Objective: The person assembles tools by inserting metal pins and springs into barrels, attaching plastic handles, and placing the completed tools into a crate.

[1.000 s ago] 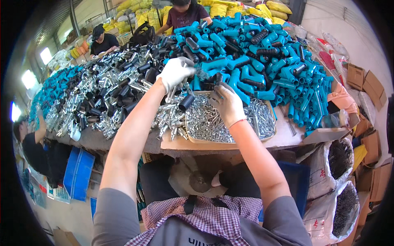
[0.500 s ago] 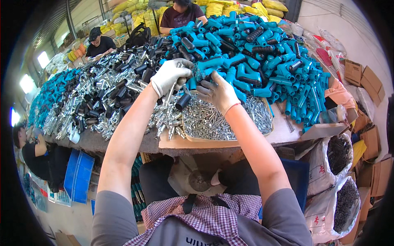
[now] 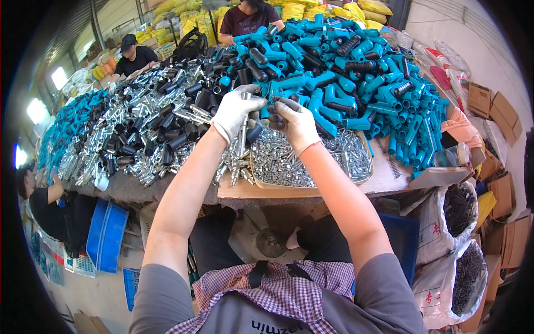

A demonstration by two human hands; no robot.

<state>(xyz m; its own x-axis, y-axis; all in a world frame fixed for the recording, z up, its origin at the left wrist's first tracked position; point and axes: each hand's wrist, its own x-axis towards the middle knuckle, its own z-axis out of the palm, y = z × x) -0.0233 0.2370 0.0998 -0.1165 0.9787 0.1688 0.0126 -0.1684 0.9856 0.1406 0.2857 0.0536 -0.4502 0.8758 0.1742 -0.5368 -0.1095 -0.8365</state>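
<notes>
An assembly workshop: teal casings and metal parts heap the tabletop, people are along its far edge, yellow sacks behind, cartons beyond its right edge.

parts in a tray on a board, from the tray: left hand at ten o'clock, right hand at eleven, tubes farther out at ten, casings at one, bags behind at twelve, spring at three, sacks at four, crate at eight
</notes>
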